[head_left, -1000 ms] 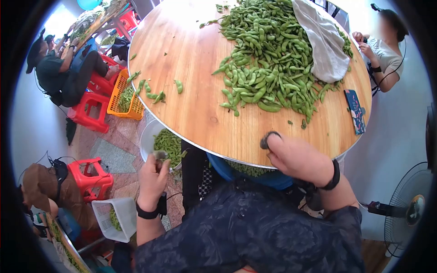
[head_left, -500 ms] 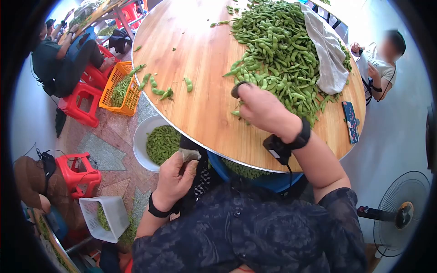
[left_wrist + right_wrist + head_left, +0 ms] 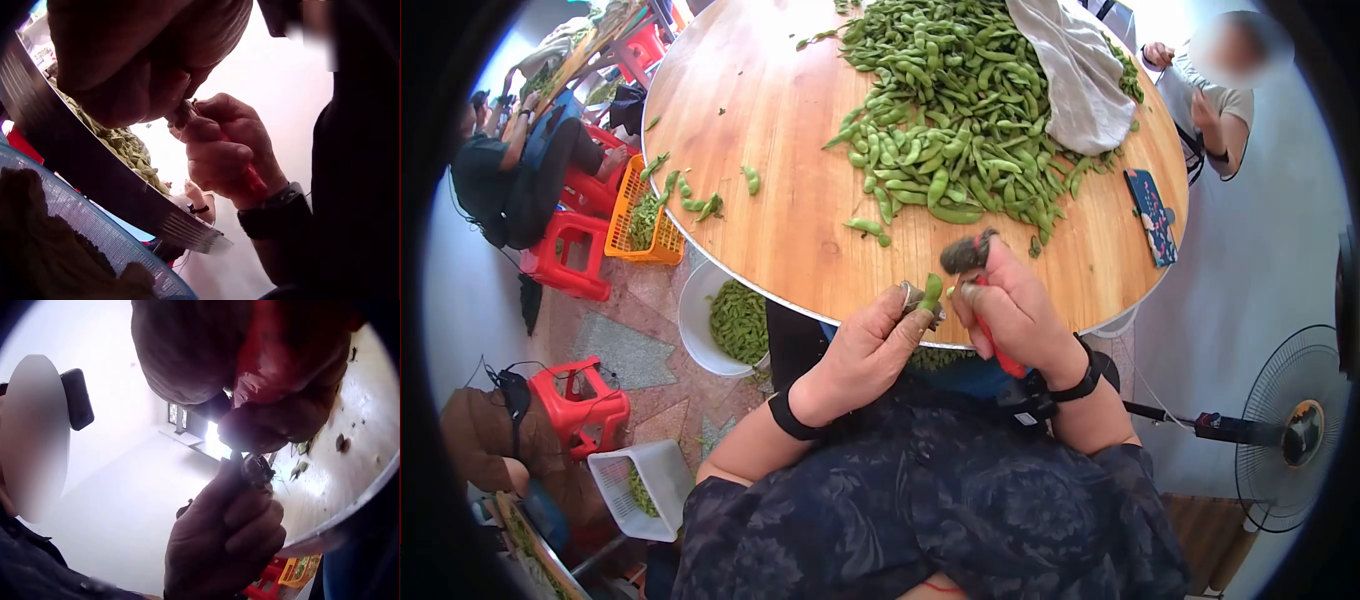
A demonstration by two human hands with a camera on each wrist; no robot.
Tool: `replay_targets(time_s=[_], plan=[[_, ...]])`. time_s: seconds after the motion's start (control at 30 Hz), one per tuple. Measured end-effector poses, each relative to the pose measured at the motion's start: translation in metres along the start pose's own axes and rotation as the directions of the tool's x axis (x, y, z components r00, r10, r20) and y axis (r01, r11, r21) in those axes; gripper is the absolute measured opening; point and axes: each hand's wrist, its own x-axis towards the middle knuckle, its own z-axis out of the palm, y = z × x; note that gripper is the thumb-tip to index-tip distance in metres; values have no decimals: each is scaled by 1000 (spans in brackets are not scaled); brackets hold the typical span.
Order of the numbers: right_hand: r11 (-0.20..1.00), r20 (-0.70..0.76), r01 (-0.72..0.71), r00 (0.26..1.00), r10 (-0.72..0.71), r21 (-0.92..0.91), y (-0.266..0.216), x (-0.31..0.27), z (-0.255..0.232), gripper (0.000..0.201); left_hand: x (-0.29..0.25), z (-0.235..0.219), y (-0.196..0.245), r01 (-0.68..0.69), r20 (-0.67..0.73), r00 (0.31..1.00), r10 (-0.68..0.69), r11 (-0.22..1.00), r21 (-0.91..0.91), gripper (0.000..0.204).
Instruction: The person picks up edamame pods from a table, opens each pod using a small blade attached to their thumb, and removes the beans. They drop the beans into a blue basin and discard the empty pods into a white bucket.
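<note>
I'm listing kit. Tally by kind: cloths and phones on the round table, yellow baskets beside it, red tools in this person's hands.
Cloth: 1
Phone: 1
Yellow basket: 1
Red tool: 1, in the right hand
Total: 4

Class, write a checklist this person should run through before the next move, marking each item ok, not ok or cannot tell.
1. Left hand pinches a pod: ok.
2. Right hand grips the red object: ok.
3. Dark covering on a right-hand finger: ok.
4. More pods heaped on the table: ok.
5. Cloth fully off the heap: not ok, it lies partly over it.
6. Red object's tip undamaged: cannot tell, hidden.
</note>
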Motion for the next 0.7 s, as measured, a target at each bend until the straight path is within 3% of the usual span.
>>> replay_targets(time_s=[0.03, 0.1, 0.13, 0.2, 0.27, 0.33, 0.4, 0.47, 0.53, 0.57, 0.63, 0.67, 0.7], plan=[[998, 51, -30, 998, 33, -59, -2, -3, 0, 21, -1, 2, -1, 10, 0, 1000, -10, 1000, 7, 15], [997, 91, -23, 995, 30, -79, 5, -7, -2, 18, -1, 3, -2, -108, 16, 994, 108, 950, 294, 15], [994, 129, -14, 991, 29, -112, 8, -8, -3, 15, -2, 4, -2, -100, 17, 995, 99, 948, 302, 15], [989, 143, -21, 989, 42, -145, 2, -12, -6, 12, -3, 6, -1, -159, 8, 983, 185, 823, 546, 19], [983, 154, -27, 986, 56, -182, 3, -15, -10, 10, -3, 6, 2, -155, 25, 985, 173, 800, 579, 20], [963, 172, 42, 985, 4, -266, 7, -16, -13, 9, -4, 8, 4, -157, 45, 985, 164, 778, 608, 20], [931, 160, 110, 986, -57, -347, 14, -16, -13, 9, -5, 10, 5, -237, 84, 962, 259, 646, 726, 20], [886, 152, 171, 982, -116, -431, 23, -16, -15, 9, -6, 11, 12, -254, 122, 960, 251, 602, 757, 19], [813, 229, 343, 937, -263, -470, 31, -16, -16, 6, -8, 9, 12, -268, 155, 958, 242, 558, 785, 18], [816, 227, 341, 938, -262, -467, 29, -18, -16, 6, -8, 6, 10, -301, 202, 952, 230, 583, 754, 17], [989, 278, 11, 960, 30, -146, 21, -22, -15, 6, -9, 0, 9, -329, 248, 944, 217, 609, 722, 17], [990, 279, 10, 960, 30, -144, 22, -23, -14, 6, -8, -3, 11, -66, 253, 967, -42, 911, 406, 17], [994, 324, -77, 945, 49, 74, 24, -23, -12, 8, -8, -4, 11, 277, 355, 895, -270, 960, 32, 18]])
